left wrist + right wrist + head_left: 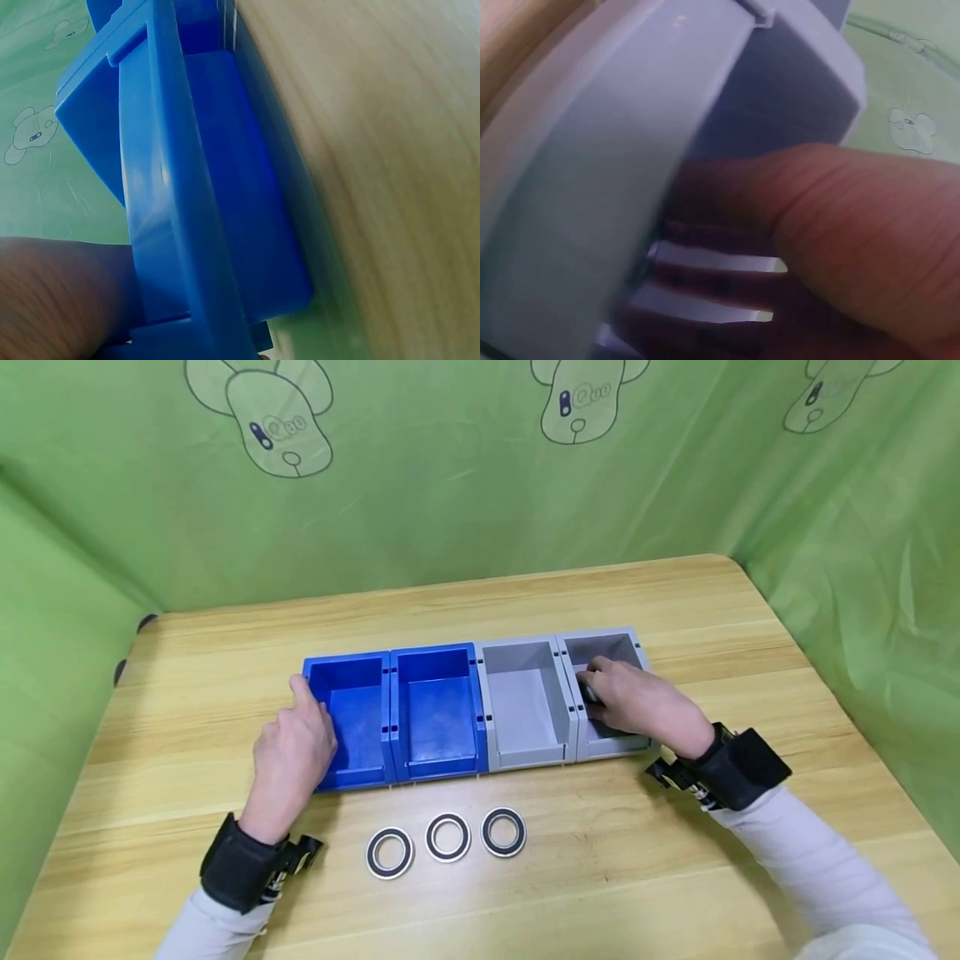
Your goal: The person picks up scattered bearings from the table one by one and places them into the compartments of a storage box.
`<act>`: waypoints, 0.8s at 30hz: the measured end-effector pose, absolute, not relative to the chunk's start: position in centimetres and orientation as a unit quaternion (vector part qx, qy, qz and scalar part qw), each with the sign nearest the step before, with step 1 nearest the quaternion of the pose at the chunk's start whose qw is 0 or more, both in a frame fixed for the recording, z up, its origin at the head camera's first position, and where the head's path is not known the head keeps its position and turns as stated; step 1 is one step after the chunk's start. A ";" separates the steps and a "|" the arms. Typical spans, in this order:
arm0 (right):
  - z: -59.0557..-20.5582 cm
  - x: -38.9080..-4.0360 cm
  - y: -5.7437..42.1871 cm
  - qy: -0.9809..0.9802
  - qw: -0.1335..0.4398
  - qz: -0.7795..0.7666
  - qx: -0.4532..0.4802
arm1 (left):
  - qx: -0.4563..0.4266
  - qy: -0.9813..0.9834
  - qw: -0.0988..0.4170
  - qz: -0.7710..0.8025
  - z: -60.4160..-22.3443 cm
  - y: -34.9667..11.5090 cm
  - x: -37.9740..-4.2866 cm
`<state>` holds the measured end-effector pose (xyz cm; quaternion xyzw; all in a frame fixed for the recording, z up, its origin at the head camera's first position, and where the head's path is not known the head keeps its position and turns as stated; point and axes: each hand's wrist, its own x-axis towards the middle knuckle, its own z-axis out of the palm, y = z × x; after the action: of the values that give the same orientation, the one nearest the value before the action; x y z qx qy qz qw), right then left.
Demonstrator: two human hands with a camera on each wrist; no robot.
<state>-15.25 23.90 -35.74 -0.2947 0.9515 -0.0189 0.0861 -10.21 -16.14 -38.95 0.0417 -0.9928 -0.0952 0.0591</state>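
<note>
Two blue bins [438, 718] and two grey bins [525, 710] stand side by side in a row. My left hand [296, 743] grips the left side wall of the leftmost blue bin [356, 727], its thumb reaching inside past the front lip. My right hand [630, 693] is down inside the rightmost grey bin [611, 747], its fingers pinching a dark ring-like piece [588, 693] that looks like a bearing. Most of that piece is hidden by the fingers, and the right wrist view shows only a shiny edge.
Three ball bearings [447, 837] with black seals lie in a row on the wooden table [570, 885], in front of the bins. A green curtain [450, 510] with printed bear heads surrounds the table at the back and sides.
</note>
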 end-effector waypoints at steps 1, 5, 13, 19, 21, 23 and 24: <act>-35.5 -15.0 23.9 0.953 0.086 -0.019 -0.291 | 0.042 -0.993 0.058 -0.096 -39.0 -16.1 -10.2; -33.9 -13.9 24.0 0.962 0.054 -0.036 -0.267 | 0.041 -0.993 0.061 -0.095 -39.1 -16.0 -10.2; -30.9 -9.7 22.4 0.948 -0.120 -0.104 -0.277 | 0.032 -0.992 0.087 -0.090 -39.3 -16.1 -10.1; -32.3 -6.1 19.1 0.916 -0.105 -0.116 -0.369 | 0.035 -0.992 0.072 -0.093 -39.0 -16.2 -10.1; -33.3 -5.2 18.1 0.913 -0.065 -0.122 -0.384 | 0.032 -0.992 0.080 -0.092 -39.1 -16.2 -10.0; -34.3 -4.5 17.3 0.911 -0.023 -0.123 -0.393 | 0.031 -0.992 0.081 -0.092 -39.1 -16.1 -10.1; -34.8 -4.2 17.0 0.911 0.004 -0.125 -0.393 | 0.030 -0.992 0.082 -0.091 -39.1 -16.1 -10.1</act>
<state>-4.16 16.98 -34.78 -0.3926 0.9112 -0.1251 0.0040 -10.05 -16.14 -39.11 0.0304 -0.9921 -0.0909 0.0816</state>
